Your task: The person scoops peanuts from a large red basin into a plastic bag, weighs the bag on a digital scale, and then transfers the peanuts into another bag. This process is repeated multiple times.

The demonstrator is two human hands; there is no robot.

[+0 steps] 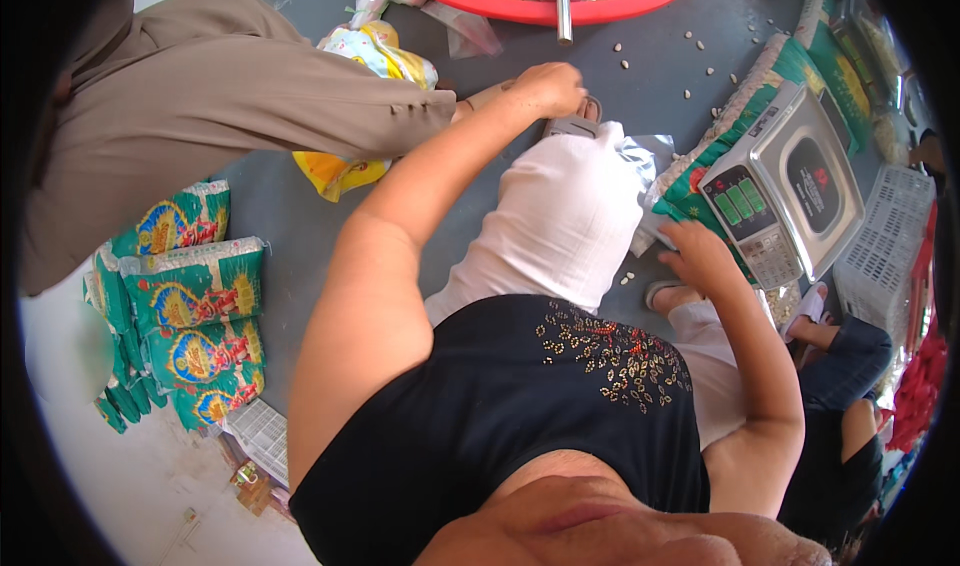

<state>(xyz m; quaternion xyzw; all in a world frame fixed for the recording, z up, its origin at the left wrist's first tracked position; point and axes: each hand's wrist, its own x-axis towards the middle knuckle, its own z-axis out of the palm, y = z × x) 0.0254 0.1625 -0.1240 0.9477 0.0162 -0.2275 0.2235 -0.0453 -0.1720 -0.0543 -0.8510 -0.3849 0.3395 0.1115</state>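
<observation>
My left hand [548,92] is at my foot in a grey sandal [570,126], its fingers curled down; what they grip, if anything, is hidden. My white-trousered leg [535,216] stretches beneath my left arm. My right hand [692,254] has its fingers apart and holds nothing, just below a green bag [688,188] and left of a steel scale [810,196]. A shiny silver packet [642,161] lies beside my knee and foot.
A red tub [480,4] of pale beans holds a scoop [564,21]. A co-worker's trousered leg [250,106] crosses the left side near yellow bags [325,171] and stacked green bags [190,286]. Another person [840,356] sits right, near a white crate [880,236]. Loose beans [624,64] are scattered.
</observation>
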